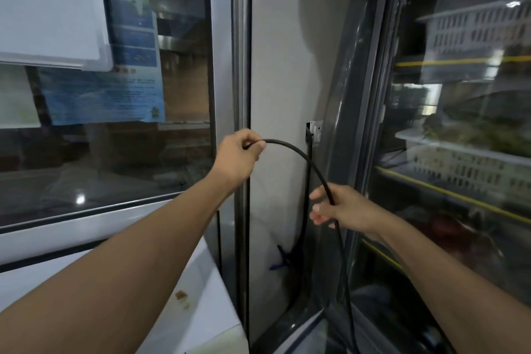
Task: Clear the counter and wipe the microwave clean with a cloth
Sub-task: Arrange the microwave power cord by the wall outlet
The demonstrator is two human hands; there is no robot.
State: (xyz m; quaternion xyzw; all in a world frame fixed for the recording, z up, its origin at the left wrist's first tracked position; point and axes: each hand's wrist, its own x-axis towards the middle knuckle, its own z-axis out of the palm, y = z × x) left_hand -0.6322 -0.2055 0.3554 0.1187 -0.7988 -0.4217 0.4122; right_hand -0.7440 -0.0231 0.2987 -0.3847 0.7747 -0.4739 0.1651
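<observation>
- Microwave (184, 296): only a white top corner shows at lower left, under the left forearm, with two small crumbs or stains on it (one brownish, one pale).
- Cord (298, 154): one black cord, arched between the two hands in front of the pale wall (275, 66); from the right hand it drops to the bottom edge of the view.
- Left hand (238, 158): raised beside the window frame, finger and thumb pinching the upper end of the cord.
- Right hand (342, 210): lower and to the right, fingers curled round the cord where it bends downward.
- Socket (314, 131): one wall outlet on the pale wall, just right of the arch; a second dark cable hangs from it down the wall (whether it joins the held cord, I cannot tell).
- Window (161, 95): one glass pane at left, carrying two papers, a white sheet (51, 8) with handwriting and a blue notice (103, 98) below it.
- Fridge (459, 152): one glass-door cabinet at right, with two pale slotted baskets (471, 29) on yellow-edged shelves; the lower basket holds greens.
- Cloth: none identifiable.
</observation>
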